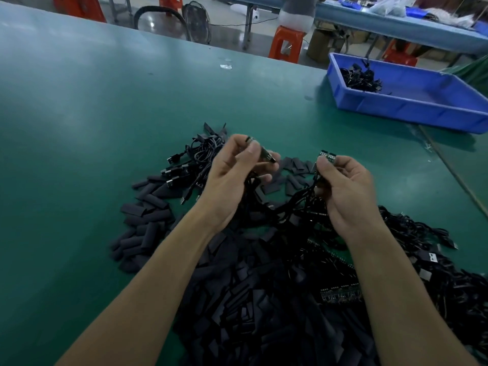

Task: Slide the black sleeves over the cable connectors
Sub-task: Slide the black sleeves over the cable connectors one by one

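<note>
Black sleeves (250, 299) heaped at near edge, cut off by frame bottom. Above them, left hand (232, 178) pinches a cable connector (261, 151), possibly already sleeved; blurry. Right hand (348, 191) pinches a small board connector (328, 156). Tangled cables (196, 157) behind. Counter (79, 114) open leftward. Blue bin (412, 107) far right, cropped.
</note>
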Available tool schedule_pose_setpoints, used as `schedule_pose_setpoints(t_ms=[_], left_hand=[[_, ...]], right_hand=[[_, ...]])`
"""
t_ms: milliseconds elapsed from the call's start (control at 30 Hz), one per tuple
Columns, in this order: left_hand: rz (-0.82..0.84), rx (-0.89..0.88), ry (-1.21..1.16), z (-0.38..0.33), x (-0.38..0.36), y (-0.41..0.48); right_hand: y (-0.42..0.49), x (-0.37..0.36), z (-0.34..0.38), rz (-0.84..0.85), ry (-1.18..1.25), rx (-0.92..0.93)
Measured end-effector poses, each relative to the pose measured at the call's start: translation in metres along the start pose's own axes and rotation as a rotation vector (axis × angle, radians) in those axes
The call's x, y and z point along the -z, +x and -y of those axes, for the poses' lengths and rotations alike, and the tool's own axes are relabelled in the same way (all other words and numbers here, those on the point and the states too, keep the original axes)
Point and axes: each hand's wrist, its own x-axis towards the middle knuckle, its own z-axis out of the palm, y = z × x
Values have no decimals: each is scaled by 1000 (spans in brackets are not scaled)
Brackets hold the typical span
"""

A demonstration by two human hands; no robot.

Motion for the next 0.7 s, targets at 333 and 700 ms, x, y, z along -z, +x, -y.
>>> schedule_pose_setpoints(t_ms=[333,700], left_hand=[[-35,-146,408,-42,21,-1],[-45,-123,611,-36,33,-1]], right_hand=[[-37,-21,22,-155,-987,703],[-72,-59,-4,630,-1341,378]])
